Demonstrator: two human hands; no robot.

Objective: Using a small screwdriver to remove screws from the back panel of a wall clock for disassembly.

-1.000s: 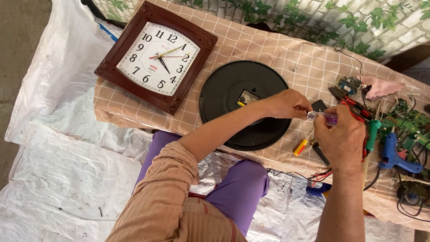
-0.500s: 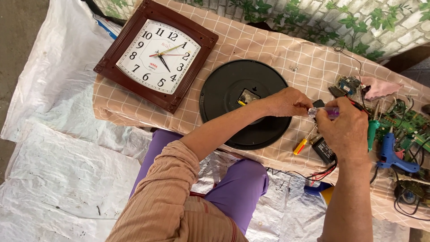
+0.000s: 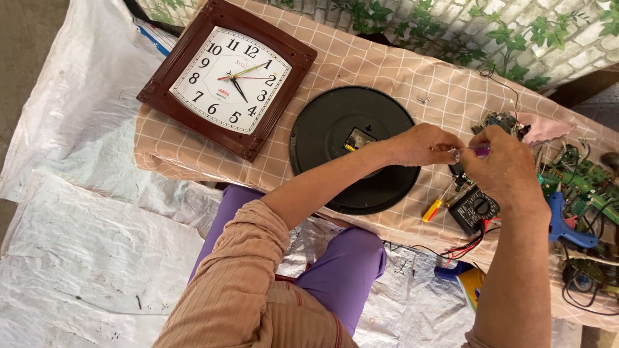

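Carefully, we pinch the small purple-handled tool [image 3: 476,150] between the closed fingertips of our left hand [image 3: 422,144] and right hand [image 3: 506,169], holding it steady above the checked-cloth counter [image 3: 400,71], just right of the round black clock back [image 3: 356,149].

The small purple-handled tool [image 3: 476,150] is mostly hidden inside the right hand [image 3: 506,169], and its tip, pinched by the left hand [image 3: 422,143], is too small to identify. The right forearm covers part of the multimeter [image 3: 474,209]. The circuit boards [image 3: 583,174] at the right edge of the frame are cut off.
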